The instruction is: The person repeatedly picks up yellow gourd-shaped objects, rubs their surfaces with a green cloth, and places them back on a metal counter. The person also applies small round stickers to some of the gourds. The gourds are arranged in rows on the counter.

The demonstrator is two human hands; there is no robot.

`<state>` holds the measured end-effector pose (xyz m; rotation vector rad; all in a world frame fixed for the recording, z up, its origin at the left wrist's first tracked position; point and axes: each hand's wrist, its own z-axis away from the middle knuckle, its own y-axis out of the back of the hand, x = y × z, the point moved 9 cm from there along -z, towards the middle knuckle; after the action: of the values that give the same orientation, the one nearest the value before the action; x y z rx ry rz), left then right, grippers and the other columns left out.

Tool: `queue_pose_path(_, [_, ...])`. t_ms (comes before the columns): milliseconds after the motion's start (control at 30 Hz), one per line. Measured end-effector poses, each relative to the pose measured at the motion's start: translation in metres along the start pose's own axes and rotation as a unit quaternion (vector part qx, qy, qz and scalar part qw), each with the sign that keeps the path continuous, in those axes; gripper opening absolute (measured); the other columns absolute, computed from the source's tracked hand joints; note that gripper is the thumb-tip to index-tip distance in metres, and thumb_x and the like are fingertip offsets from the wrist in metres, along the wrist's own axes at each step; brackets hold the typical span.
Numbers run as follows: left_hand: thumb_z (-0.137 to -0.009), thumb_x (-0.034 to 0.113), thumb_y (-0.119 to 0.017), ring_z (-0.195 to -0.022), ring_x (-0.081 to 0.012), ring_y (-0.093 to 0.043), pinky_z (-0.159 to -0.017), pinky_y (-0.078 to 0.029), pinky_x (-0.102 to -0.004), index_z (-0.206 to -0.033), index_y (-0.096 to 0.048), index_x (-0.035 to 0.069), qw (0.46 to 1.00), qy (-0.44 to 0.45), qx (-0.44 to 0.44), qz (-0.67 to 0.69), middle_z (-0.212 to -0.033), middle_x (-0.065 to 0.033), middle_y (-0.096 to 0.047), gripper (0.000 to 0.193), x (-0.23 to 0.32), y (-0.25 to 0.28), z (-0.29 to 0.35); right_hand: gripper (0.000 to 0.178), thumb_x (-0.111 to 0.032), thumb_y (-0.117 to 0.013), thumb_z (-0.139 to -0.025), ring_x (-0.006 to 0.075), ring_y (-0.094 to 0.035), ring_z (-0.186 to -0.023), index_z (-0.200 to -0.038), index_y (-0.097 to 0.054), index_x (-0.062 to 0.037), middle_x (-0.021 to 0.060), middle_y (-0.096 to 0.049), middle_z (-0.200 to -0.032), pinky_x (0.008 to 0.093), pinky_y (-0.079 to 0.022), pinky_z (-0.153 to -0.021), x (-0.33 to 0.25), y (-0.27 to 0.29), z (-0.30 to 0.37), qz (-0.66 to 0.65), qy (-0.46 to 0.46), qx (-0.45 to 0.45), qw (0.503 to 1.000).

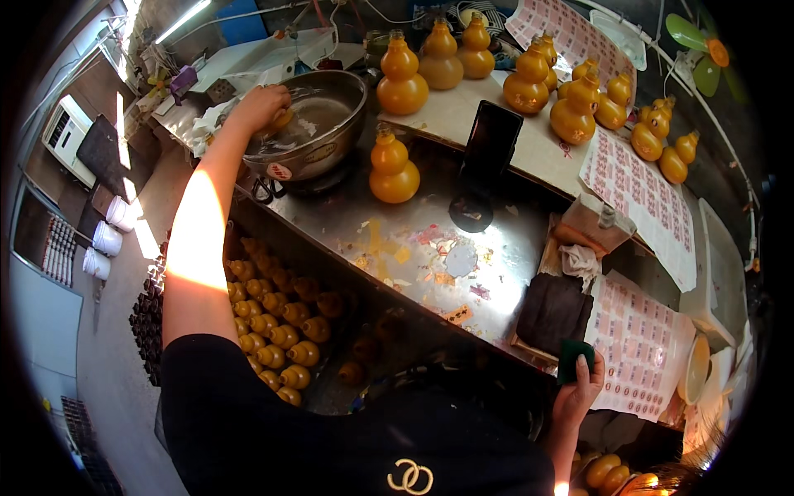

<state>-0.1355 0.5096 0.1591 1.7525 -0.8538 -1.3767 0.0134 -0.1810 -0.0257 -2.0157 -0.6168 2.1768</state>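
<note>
My left hand [263, 109] reaches into a wide metal bowl [318, 155] at the back left, its fingers curled down over an amber-coloured thing [279, 124] that is mostly hidden. Liquid and pale scraps show inside the bowl. At the lower right, my right hand [581, 384] pinches a dark green pad [572, 362] beside a folded dark cloth [556, 312]. One amber gourd-shaped bottle [394, 169] stands upright on the metal worktop [372, 240], right of the bowl. A black phone [492, 140] leans upright on a stand behind the stained area.
Several more gourd bottles [403, 78] line the raised shelf at the back. Sheets of printed red labels [641, 194] lie to the right, near a small box [594, 223]. Below the worktop, many gourd bottles [281, 335] sit packed together. A green-bladed fan [703, 50] is at the upper right.
</note>
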Motion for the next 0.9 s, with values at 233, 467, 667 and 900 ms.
queue_pose_path(233, [-0.083,0.022,-0.063,-0.098,-0.0411,-0.058,-0.079,-0.046,-0.0496,-0.105,-0.053,0.002,0.96,0.252,0.056,0.105,-0.099,-0.0228,-0.062,0.032,-0.078,-0.018,0.013,0.022,-0.001,-0.06,-0.088,0.0181,-0.06,-0.096,-0.109,-0.055,0.0004,0.0083,-0.06,-0.102,0.0324,-0.052,-0.085,-0.003,0.01,0.003,-0.022,-0.009,0.022,0.999])
queue_pose_path(467, [-0.089,0.014,-0.062,-0.089,-0.0287,-0.061,-0.08,-0.047,-0.0347,-0.099,-0.062,0.0,0.927,0.231,0.24,0.174,-0.094,-0.0158,-0.064,0.017,-0.143,0.032,0.076,0.023,-0.022,-0.051,-0.093,0.0211,-0.061,-0.093,-0.106,-0.058,-0.0035,0.0072,-0.062,-0.096,0.035,-0.05,-0.082,0.02,0.004,-0.01,-0.22,-0.14,-0.012,0.965])
queue_pose_path(667, [-0.093,0.013,-0.06,-0.107,-0.021,-0.059,-0.095,-0.045,-0.0326,-0.09,-0.061,-0.001,0.922,0.174,0.226,0.262,-0.115,-0.0121,-0.061,0.015,-0.011,0.172,0.026,0.03,-0.032,-0.054,-0.094,0.0158,-0.056,-0.067,-0.082,-0.056,-0.0048,0.0043,-0.053,-0.075,0.0321,-0.046,-0.06,0.018,-0.007,-0.019,-0.182,-0.193,-0.019,0.964])
queue_pose_path(900, [-0.092,0.015,-0.061,-0.076,-0.0096,-0.046,-0.073,-0.041,-0.022,-0.084,-0.052,0.004,0.83,-0.05,0.182,0.525,-0.088,-0.0012,-0.046,0.016,0.208,0.216,-0.089,0.045,-0.033,-0.072,-0.083,0.0152,-0.063,-0.082,-0.112,-0.06,-0.0006,0.0118,-0.064,-0.1,0.0305,-0.052,-0.072,-0.036,-0.046,-0.039,0.192,-0.023,-0.114,0.974])
